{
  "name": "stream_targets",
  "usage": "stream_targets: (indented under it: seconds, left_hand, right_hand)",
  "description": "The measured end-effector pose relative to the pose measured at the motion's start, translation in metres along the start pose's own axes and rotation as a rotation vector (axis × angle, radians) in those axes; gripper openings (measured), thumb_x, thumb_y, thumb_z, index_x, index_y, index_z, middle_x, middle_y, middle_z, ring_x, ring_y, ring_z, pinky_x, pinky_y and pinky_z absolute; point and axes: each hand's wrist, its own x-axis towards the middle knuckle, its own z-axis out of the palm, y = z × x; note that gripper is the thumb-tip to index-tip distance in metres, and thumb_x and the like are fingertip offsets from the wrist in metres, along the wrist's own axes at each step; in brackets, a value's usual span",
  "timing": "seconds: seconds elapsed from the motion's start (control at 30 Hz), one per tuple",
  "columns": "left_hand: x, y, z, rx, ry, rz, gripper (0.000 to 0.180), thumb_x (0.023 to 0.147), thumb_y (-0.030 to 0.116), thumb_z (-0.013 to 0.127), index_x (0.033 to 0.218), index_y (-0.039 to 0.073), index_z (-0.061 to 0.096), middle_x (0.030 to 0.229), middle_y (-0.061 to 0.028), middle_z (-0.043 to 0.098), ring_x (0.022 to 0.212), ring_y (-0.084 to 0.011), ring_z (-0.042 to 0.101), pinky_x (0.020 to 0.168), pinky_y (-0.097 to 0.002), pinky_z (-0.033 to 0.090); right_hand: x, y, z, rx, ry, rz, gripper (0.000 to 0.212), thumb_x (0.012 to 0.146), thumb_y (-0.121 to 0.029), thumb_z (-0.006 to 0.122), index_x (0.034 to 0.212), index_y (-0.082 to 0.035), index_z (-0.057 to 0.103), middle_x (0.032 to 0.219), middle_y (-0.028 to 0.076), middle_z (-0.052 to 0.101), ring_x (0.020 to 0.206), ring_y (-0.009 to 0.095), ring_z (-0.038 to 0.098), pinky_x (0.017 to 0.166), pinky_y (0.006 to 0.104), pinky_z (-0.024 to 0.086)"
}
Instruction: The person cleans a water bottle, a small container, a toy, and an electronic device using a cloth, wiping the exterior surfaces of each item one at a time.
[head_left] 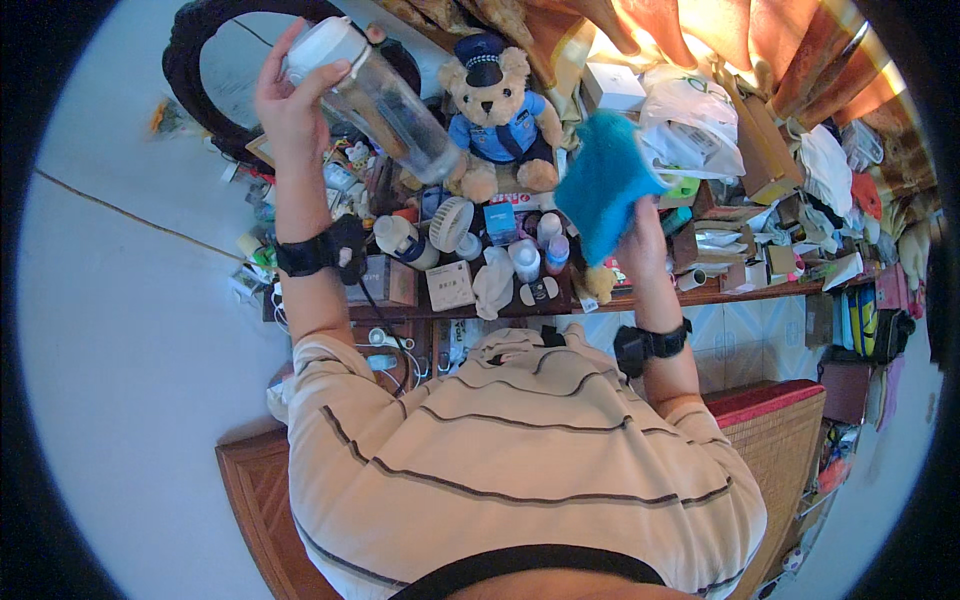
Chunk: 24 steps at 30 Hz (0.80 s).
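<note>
Left hand (290, 105) gripping clear bottle (385, 100) w/ white cap, right hand (640, 245) clutching blue cloth (605, 180), white box (450, 285) on shelf (720, 293)

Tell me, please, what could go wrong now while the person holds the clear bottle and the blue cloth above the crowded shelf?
1. The left hand holds the clear plastic bottle with a white lid tilted and raised; if it slips, it may fall onto the small bottles and boxes on the wooden shelf.
2. The teddy bear in a blue uniform sits just beside the bottle and could be knocked over.
3. The fluffy blue cloth in the right hand could sweep the small bottles below.
</note>
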Motion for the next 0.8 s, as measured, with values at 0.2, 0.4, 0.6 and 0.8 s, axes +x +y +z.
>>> stream_targets:
  seconds: [0.2,0.4,0.6,0.8]
  left_hand:
    - [-0.030,0.015,0.056,-0.256,-0.037,0.008,0.057,0.061,0.000,0.058,0.115,-0.001,0.041,0.096,-0.0142,0.053,0.087,-0.0230,0.054,0.080,-0.0330,0.044]
    - [-0.047,0.016,0.104,-0.480,-0.036,-0.012,0.051,0.066,0.004,0.055,0.114,0.000,0.038,0.098,-0.0138,0.050,0.087,-0.0242,0.053,0.078,-0.0348,0.045]
    - [-0.073,0.018,0.160,-0.550,0.043,-0.083,0.049,0.068,0.006,0.054,0.114,0.000,0.039,0.097,-0.0109,0.049,0.088,-0.0224,0.051,0.079,-0.0342,0.043]
    - [-0.090,0.014,0.206,-0.626,-0.052,-0.122,0.047,0.066,0.004,0.055,0.111,0.004,0.043,0.097,-0.0099,0.050,0.086,-0.0226,0.053,0.076,-0.0365,0.045]
  right_hand:
    - [0.024,-0.005,0.064,-0.855,-0.475,-0.521,0.060,0.085,-0.047,0.027,0.122,-0.002,0.037,0.132,0.021,0.023,0.120,0.032,0.024,0.099,0.0361,0.012]
    - [-0.004,-0.019,0.048,-0.538,-0.427,-0.488,0.069,0.084,-0.054,0.016,0.115,0.001,0.045,0.132,0.022,0.022,0.117,0.033,0.031,0.096,0.0374,0.022]
    - [-0.034,-0.027,0.022,-0.578,-0.093,-0.533,0.061,0.069,-0.027,0.068,0.114,0.000,0.037,0.114,0.013,0.041,0.103,0.020,0.041,0.086,0.0324,0.035]
    - [-0.065,-0.057,0.023,-0.731,0.215,-0.430,0.079,0.055,-0.018,0.075,0.117,-0.002,0.028,0.104,0.011,0.045,0.093,0.019,0.046,0.079,0.0304,0.039]
